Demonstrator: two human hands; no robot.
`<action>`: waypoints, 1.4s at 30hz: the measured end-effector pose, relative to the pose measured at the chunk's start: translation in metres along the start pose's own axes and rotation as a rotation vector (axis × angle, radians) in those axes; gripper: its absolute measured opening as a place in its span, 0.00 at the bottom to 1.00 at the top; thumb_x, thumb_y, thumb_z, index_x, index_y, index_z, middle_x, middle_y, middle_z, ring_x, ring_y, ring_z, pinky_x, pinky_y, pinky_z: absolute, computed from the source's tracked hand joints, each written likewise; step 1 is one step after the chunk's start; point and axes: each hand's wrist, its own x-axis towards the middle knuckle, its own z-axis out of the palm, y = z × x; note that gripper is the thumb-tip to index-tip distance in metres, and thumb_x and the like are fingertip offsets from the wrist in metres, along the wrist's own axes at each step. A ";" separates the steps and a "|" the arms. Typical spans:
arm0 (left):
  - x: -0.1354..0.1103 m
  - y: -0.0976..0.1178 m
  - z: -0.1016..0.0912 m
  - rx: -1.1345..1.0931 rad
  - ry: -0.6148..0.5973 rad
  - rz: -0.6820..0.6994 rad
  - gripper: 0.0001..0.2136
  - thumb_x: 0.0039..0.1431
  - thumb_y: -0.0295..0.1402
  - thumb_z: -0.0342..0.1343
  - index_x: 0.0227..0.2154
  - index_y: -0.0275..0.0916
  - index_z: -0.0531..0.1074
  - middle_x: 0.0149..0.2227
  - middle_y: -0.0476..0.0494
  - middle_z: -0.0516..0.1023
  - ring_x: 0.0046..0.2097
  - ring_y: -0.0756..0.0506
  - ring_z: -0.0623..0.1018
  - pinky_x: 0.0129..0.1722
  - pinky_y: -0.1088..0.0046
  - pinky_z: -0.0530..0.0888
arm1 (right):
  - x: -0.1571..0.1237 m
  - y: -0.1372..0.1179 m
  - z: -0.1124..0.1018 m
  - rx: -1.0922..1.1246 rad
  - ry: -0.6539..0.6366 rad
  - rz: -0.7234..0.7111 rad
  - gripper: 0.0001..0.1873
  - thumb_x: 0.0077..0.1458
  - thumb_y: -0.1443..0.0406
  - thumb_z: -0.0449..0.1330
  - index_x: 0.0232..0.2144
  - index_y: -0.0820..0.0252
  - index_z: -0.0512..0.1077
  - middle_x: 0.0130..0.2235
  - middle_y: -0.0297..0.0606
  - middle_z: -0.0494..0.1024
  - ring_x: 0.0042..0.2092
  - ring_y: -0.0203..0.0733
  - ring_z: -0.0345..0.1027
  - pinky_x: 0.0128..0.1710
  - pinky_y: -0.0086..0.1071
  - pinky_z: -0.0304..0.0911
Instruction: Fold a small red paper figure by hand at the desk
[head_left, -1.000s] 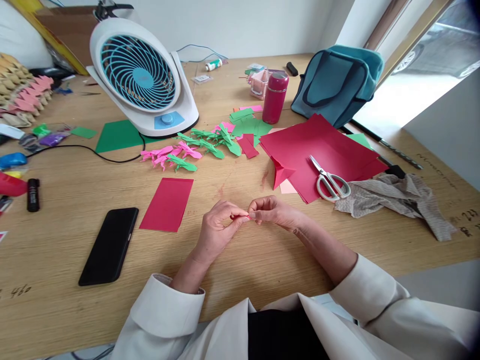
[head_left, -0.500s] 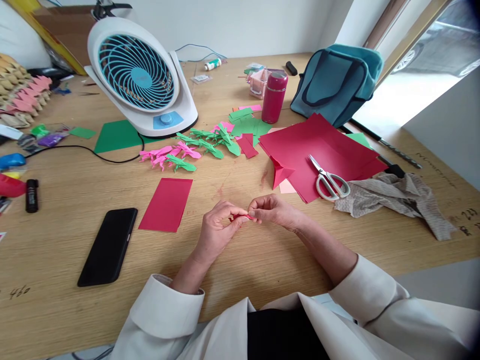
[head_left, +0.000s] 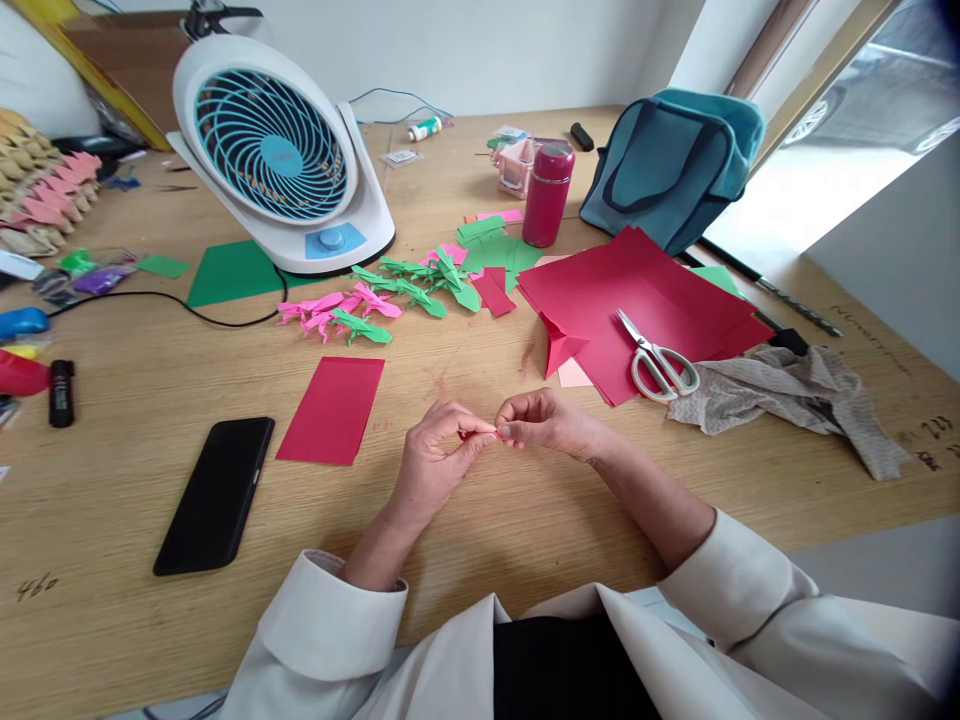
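Note:
Both hands meet over the wooden table [head_left: 525, 520], just in front of me. My left hand [head_left: 435, 462] and my right hand [head_left: 547, 422] pinch a small folded piece of red paper [head_left: 484, 434] between their fingertips; only a sliver of it shows. A red paper rectangle [head_left: 331, 409] lies flat to the left of my left hand. A black phone [head_left: 215, 493] lies further left.
Red paper sheets [head_left: 637, 300] with scissors [head_left: 660, 362] lie at right, beside a grey cloth [head_left: 795, 395]. Pink and green folded paper pieces [head_left: 375, 300], a fan [head_left: 281, 160], a red bottle [head_left: 547, 195] and a teal bag [head_left: 671, 165] stand further back.
The hands stay together on the red paper, with only slight finger movement. The view has drifted a little.

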 end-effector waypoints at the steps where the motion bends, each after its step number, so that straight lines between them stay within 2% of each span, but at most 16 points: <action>1: 0.000 0.000 0.000 -0.003 -0.004 -0.022 0.02 0.58 0.28 0.62 0.31 0.40 0.77 0.29 0.47 0.77 0.34 0.48 0.76 0.37 0.71 0.72 | 0.000 0.000 0.000 -0.013 0.007 -0.005 0.21 0.47 0.50 0.69 0.28 0.64 0.74 0.24 0.31 0.70 0.26 0.31 0.59 0.29 0.28 0.56; 7: 0.000 0.000 0.001 -0.034 -0.012 -0.122 0.03 0.58 0.29 0.62 0.28 0.39 0.76 0.28 0.48 0.76 0.33 0.49 0.75 0.36 0.73 0.72 | 0.000 0.000 0.002 -0.081 0.048 -0.028 0.22 0.48 0.49 0.67 0.28 0.64 0.72 0.22 0.29 0.66 0.24 0.29 0.53 0.24 0.27 0.47; 12: 0.000 0.000 0.002 -0.070 -0.012 -0.163 0.04 0.57 0.30 0.62 0.28 0.39 0.76 0.28 0.48 0.77 0.33 0.49 0.76 0.35 0.73 0.73 | 0.000 0.002 0.004 -0.114 0.065 -0.037 0.22 0.49 0.49 0.65 0.28 0.64 0.71 0.22 0.28 0.65 0.24 0.29 0.50 0.23 0.27 0.45; 22: -0.001 -0.004 0.004 -0.137 -0.042 -0.282 0.06 0.59 0.31 0.60 0.27 0.38 0.75 0.27 0.48 0.77 0.32 0.49 0.76 0.34 0.74 0.72 | 0.002 0.010 0.009 -0.106 0.139 -0.080 0.20 0.50 0.50 0.65 0.28 0.63 0.72 0.25 0.32 0.71 0.26 0.31 0.57 0.26 0.28 0.50; 31: -0.003 -0.008 0.004 -0.150 -0.003 -0.212 0.05 0.61 0.34 0.59 0.30 0.39 0.74 0.30 0.48 0.77 0.34 0.49 0.76 0.37 0.73 0.72 | 0.002 0.008 0.008 -0.036 0.078 -0.069 0.21 0.52 0.50 0.65 0.30 0.64 0.73 0.27 0.32 0.71 0.28 0.32 0.59 0.29 0.29 0.54; 36: -0.002 -0.008 0.005 -0.157 -0.004 -0.170 0.05 0.61 0.32 0.60 0.30 0.39 0.74 0.30 0.47 0.76 0.35 0.48 0.76 0.37 0.72 0.72 | 0.002 0.008 0.008 -0.045 0.073 -0.080 0.21 0.52 0.50 0.65 0.30 0.64 0.72 0.26 0.32 0.70 0.27 0.31 0.57 0.28 0.28 0.51; 39: 0.001 -0.005 0.003 -0.112 0.010 -0.105 0.04 0.60 0.31 0.61 0.30 0.40 0.75 0.32 0.47 0.76 0.37 0.48 0.76 0.39 0.71 0.72 | 0.001 0.008 0.009 -0.117 0.090 -0.102 0.19 0.54 0.51 0.63 0.30 0.63 0.71 0.25 0.30 0.68 0.26 0.31 0.54 0.26 0.28 0.49; 42: 0.003 -0.002 0.001 0.020 0.024 -0.037 0.03 0.58 0.30 0.62 0.30 0.40 0.75 0.33 0.46 0.77 0.38 0.47 0.75 0.42 0.68 0.72 | -0.002 0.005 0.012 -0.298 0.181 -0.174 0.13 0.57 0.57 0.60 0.31 0.62 0.71 0.27 0.32 0.71 0.28 0.32 0.59 0.28 0.28 0.55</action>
